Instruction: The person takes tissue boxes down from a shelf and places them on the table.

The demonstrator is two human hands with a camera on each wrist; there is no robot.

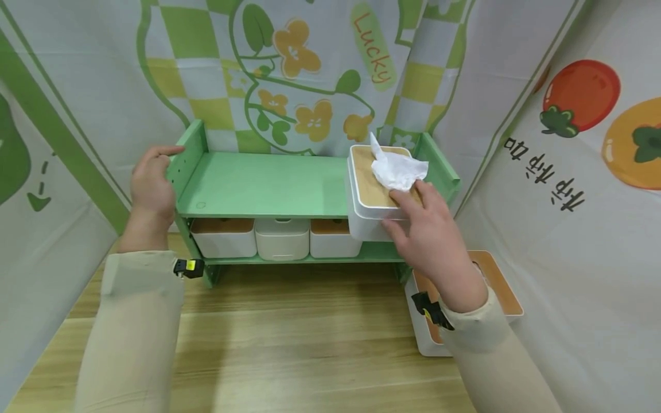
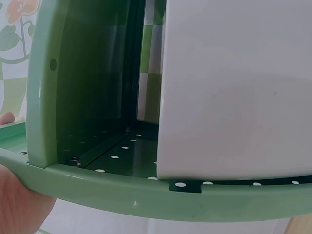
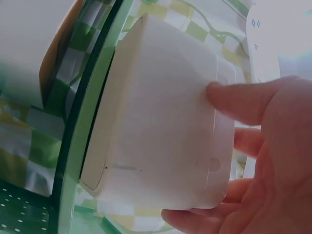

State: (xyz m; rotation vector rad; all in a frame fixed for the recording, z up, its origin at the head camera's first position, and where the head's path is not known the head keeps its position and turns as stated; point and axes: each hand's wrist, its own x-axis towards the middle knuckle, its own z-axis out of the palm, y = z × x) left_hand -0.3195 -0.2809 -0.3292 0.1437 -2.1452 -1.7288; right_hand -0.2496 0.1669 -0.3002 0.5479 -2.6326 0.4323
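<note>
Two beige sleeves (image 1: 139,327) rise from the bottom edge of my head view, each with a small black device (image 1: 188,268) at the wrist. Left of centre, the bare left hand (image 1: 152,183) grips the left end panel of a glossy green two-tier shelf (image 1: 258,183); my left wrist view catches part of that hand in its lower left corner, against the rim.

Right of centre, the bare right hand (image 1: 431,241) grasps a white, round-cornered tissue box (image 1: 366,223) with a tan top. In my right wrist view its thumb presses on a side wall. A crumpled white tissue (image 1: 395,169) sticks up beside the fingertips. The box overlaps the right part of the shelf's front edge; I can't tell whether its base touches.

Below, on the lower tier, I see a white bin with brown inside (image 1: 227,246), a plain white rounded box (image 1: 281,244) and a second brown-lined white bin (image 1: 335,246) in a row. At lower right, a white bin with an orange-brown interior (image 1: 426,341) stands on the wood-grain floor (image 1: 289,350), partly hidden by the right forearm. Green-checked fabric (image 1: 191,28) marked "Lucky" spans the upper middle.
</note>
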